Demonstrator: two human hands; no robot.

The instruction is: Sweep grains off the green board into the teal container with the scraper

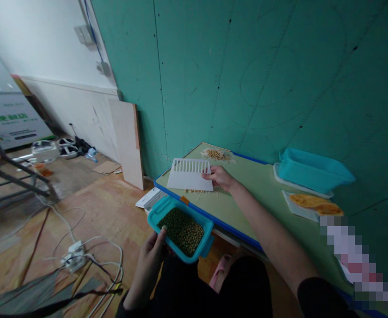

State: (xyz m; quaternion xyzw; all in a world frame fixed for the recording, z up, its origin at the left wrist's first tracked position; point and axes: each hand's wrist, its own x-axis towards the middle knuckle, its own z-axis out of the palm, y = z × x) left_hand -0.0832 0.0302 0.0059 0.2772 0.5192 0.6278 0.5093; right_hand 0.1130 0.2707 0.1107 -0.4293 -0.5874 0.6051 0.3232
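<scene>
My left hand (150, 260) grips the near corner of a teal plastic box (157, 211) filled with green beans (181, 230), held just below the table's blue front edge (194, 207). My right hand (219, 177) pinches the right side of a white slotted scraper card (189, 176) that stands on the green table top (260, 185). A thin line of yellow beans (195, 191) lies along the card's lower edge. A small heap of yellow beans (216, 154) sits at the table's far left corner.
An upturned teal box (311, 170) rests on a white lid at the back right, beside a white tray with yellow contents (315, 204). A teal wall stands behind the table. A power strip and cables (74, 258) lie on the wooden floor; a board (126, 141) leans on the wall.
</scene>
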